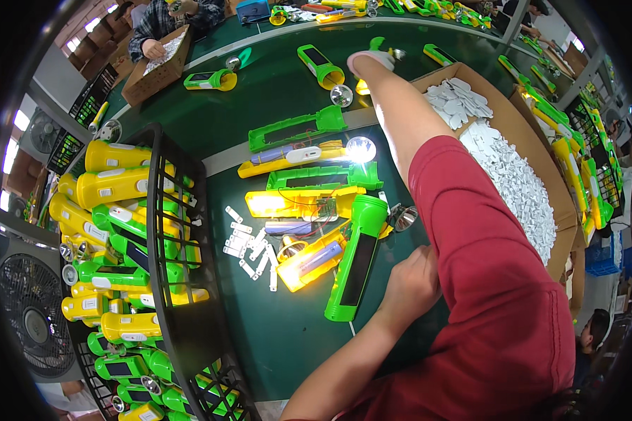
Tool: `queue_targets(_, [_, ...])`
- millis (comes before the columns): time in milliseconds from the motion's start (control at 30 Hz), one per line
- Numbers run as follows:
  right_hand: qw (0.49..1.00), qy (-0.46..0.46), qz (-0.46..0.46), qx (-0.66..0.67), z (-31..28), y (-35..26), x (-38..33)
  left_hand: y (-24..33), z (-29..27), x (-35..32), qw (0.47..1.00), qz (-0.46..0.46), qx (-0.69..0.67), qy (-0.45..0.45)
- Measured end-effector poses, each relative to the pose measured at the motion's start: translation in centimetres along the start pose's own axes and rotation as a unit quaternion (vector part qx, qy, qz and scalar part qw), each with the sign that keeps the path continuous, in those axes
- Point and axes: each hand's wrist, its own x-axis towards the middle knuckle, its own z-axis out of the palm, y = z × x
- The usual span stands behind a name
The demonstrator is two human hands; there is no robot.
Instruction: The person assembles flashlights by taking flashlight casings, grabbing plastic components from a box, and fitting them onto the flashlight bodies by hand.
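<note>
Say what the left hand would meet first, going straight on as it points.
Probably the red sleeve, though depth is unclear: the left hand might pass beneath it.

1. Dark green tabletop (281,365), centre and lower centre of the frame.
2. On it, left of centre: scattered white strips (240,240).
3. At centre: yellow casings (314,266), 1 green flashlight (354,263).
4. Green worktop (267,56), upper frame: flashlights at upper left (207,81) and upper middle (319,67).

Harsh white glare from one flashlight bulb (361,149), bowed fisheye edges, black corners.
</note>
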Motion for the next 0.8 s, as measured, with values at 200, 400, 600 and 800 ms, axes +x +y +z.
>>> queue_targets(200, [0.896,-0.037,-0.372,-0.239,-4.0,0.7,-10.6,-0.5,-1.5,-0.5,0.998,-0.059,0.027,0.016])
queue_targets(400, [0.880,-0.301,-0.316,0.189,-14.4,7.7,-12.3,0.8,-0.5,0.3,0.989,-0.122,-0.069,0.038])
queue_targets(600, [0.777,-0.424,-0.380,0.268,-23.1,22.1,-23.2,-1.0,-1.3,-0.4,0.756,-0.244,-0.589,0.153])
queue_targets(800, [0.870,-0.288,-0.382,0.116,-21.3,32.7,-28.5,1.0,-2.2,0.5,0.559,-0.298,-0.774,0.016])
